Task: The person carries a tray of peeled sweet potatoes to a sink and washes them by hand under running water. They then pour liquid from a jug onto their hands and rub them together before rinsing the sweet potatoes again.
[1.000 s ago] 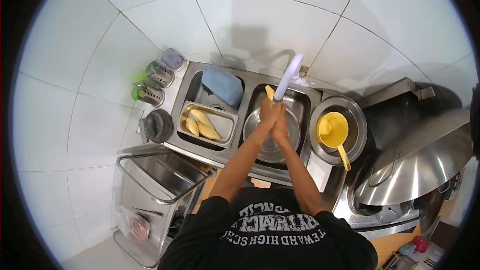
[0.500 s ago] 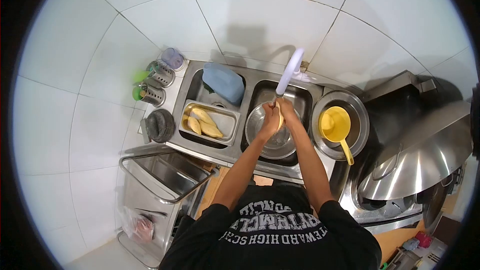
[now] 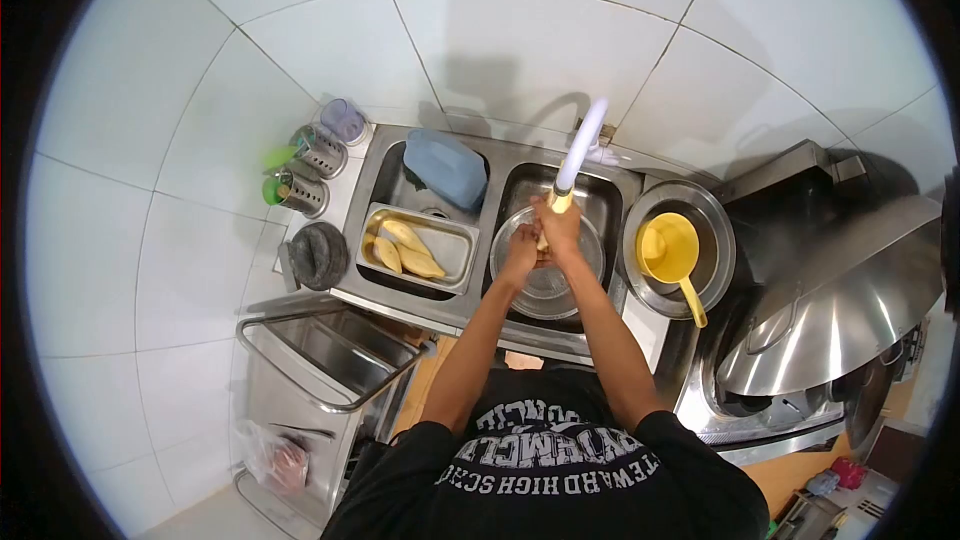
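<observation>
Both hands clasp one yellow banana (image 3: pixel 562 202): the right hand (image 3: pixel 563 228) grips its far part, the left hand (image 3: pixel 522 250) closes about the near end. It sits just below the pale faucet (image 3: pixel 582 145), over a round bowl (image 3: pixel 548 292) in the sink's right basin. To the left, more bananas (image 3: pixel 410 246) lie in a metal tray (image 3: pixel 463 250), near a blue jug (image 3: pixel 445 170). To the right, a yellow dipper (image 3: pixel 668 248) rests in a metal basin (image 3: pixel 640 298). Nearest, a black shirt (image 3: pixel 540 515) reads "TEWARD HIGH SCHO", partly folded; its larger lettering is unclear.
</observation>
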`<state>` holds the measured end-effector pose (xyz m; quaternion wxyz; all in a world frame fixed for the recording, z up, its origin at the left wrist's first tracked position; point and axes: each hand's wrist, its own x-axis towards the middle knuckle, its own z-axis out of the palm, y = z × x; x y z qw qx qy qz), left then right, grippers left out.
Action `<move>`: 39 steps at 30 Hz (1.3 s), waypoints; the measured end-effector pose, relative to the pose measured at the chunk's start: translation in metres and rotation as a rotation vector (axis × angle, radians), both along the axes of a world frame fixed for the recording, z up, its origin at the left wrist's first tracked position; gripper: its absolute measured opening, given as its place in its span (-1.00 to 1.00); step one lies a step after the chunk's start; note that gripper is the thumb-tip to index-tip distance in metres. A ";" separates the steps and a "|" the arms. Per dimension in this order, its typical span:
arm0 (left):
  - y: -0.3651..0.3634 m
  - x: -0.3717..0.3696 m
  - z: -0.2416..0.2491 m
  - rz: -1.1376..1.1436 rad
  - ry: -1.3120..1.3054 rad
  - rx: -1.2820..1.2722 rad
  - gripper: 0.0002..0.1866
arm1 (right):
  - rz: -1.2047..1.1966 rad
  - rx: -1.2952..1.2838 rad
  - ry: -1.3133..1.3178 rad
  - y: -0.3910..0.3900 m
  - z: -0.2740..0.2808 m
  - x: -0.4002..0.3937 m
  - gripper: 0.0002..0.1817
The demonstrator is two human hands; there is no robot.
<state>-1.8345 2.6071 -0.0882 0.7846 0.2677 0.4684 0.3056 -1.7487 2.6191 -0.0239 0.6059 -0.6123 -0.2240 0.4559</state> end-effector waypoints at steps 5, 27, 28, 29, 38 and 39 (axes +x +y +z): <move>0.020 0.011 0.037 0.081 -0.009 0.502 -0.58 | 0.182 -0.023 -0.462 -0.021 -0.036 0.007 -0.75; 0.086 0.030 0.055 0.183 -0.708 -0.156 -0.58 | 0.344 -0.193 -0.037 -0.085 -0.039 0.022 -0.64; 0.085 0.033 0.060 0.202 -0.711 -0.162 -0.54 | 0.322 -0.234 -0.054 -0.086 -0.047 0.025 -0.62; 0.081 0.037 0.065 0.192 -0.716 -0.162 -0.54 | 0.295 -0.277 -0.072 -0.088 -0.054 0.030 -0.60; 0.081 0.048 -0.009 -0.061 -1.280 -0.379 -0.53 | 0.318 -0.418 0.001 -0.104 -0.099 0.038 -0.57; 0.081 0.049 -0.010 -0.065 -1.278 -0.381 -0.53 | 0.373 -0.444 -0.034 -0.104 -0.102 0.038 -0.56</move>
